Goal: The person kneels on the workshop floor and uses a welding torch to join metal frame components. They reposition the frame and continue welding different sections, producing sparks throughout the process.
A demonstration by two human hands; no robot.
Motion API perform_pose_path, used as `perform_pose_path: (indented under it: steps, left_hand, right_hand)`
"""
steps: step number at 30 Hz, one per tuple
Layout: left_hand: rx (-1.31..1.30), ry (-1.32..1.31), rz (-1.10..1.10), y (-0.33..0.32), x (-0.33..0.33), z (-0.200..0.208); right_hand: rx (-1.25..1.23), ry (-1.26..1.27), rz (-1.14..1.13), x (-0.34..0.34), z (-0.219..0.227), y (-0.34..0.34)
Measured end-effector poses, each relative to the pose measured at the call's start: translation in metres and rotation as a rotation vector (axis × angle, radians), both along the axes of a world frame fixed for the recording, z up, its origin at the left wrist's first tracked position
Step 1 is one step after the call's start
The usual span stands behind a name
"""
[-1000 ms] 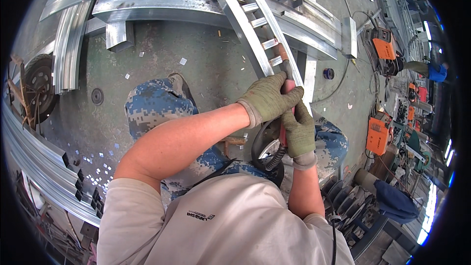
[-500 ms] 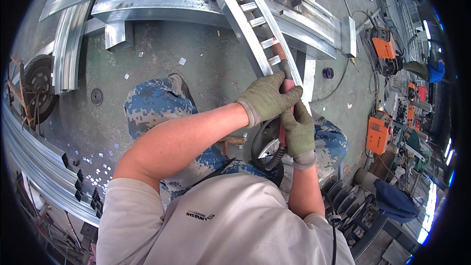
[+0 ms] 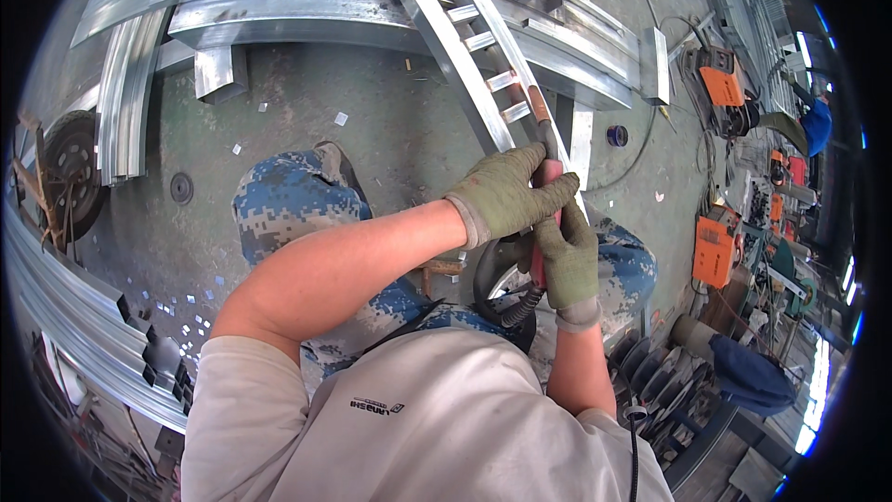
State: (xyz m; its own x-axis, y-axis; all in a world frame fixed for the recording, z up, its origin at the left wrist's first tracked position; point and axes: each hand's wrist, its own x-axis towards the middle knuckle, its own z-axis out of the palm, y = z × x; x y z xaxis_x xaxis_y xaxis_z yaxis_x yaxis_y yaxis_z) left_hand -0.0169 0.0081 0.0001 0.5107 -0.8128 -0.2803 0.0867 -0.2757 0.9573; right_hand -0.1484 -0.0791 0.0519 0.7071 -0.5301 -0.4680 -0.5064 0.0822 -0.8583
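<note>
Both my hands, in green work gloves, are closed around a welding torch (image 3: 538, 263) with a red handle and a copper-coloured nozzle. My left hand (image 3: 509, 190) grips it from the left, farther forward along the handle. Nearer my body, my right hand (image 3: 568, 256) wraps the rear part, by the black ribbed cable sleeve. The nozzle points away from me and lies over the right rail of a ladder-like metal frame (image 3: 452, 58), close to its nearest rungs. I cannot make out whether the nozzle touches the metal. The frame's near end passes under my gloves.
Long metal beams (image 3: 297, 21) run crosswise beneath the frame. Stacked metal profiles (image 3: 70, 293) lie at left, near a wheel (image 3: 74, 172). Orange machines (image 3: 714, 251) stand at right with cables on the floor. A small dark round can (image 3: 617, 136) sits beyond my right knee. Another person (image 3: 816, 125) is far right.
The torch nozzle has shifted slightly right and nearer relative to the rungs. My hands have moved slightly with it, both keeping their grip.
</note>
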Motion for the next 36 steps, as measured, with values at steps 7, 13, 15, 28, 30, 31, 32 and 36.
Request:
perform_pose_path:
  steps: [7,13,15,28,30,31,32,36]
  left_hand:
    - [-0.031,0.039,-0.068,-0.002,-0.016,-0.017]
    - [-0.004,0.069,-0.086,-0.005,-0.013,-0.019]
    - [-0.004,0.072,-0.084,-0.005,-0.012,-0.02]
    - [0.004,0.074,-0.089,-0.006,-0.014,-0.022]
    - [-0.004,0.086,-0.08,-0.007,-0.014,-0.025]
    - [-0.014,0.093,-0.075,-0.007,-0.014,-0.025]
    - [-0.023,0.1,-0.07,-0.007,-0.014,-0.025]
    - [-0.006,0.108,-0.074,-0.005,-0.012,-0.02]
  right_hand:
    - [0.024,0.119,-0.031,-0.017,0.009,0.003]
    - [0.044,0.105,-0.032,-0.018,0.002,0.0]
    - [0.056,0.112,-0.024,-0.017,0.003,0.0]
    - [0.056,0.116,-0.023,-0.015,0.003,0.001]
    - [0.054,0.112,-0.019,-0.015,0.002,0.001]
    - [0.053,0.108,-0.018,-0.015,0.001,0.0]
    - [0.052,0.103,-0.018,-0.015,0.0,0.0]
    - [0.033,0.106,-0.019,-0.013,0.0,0.0]
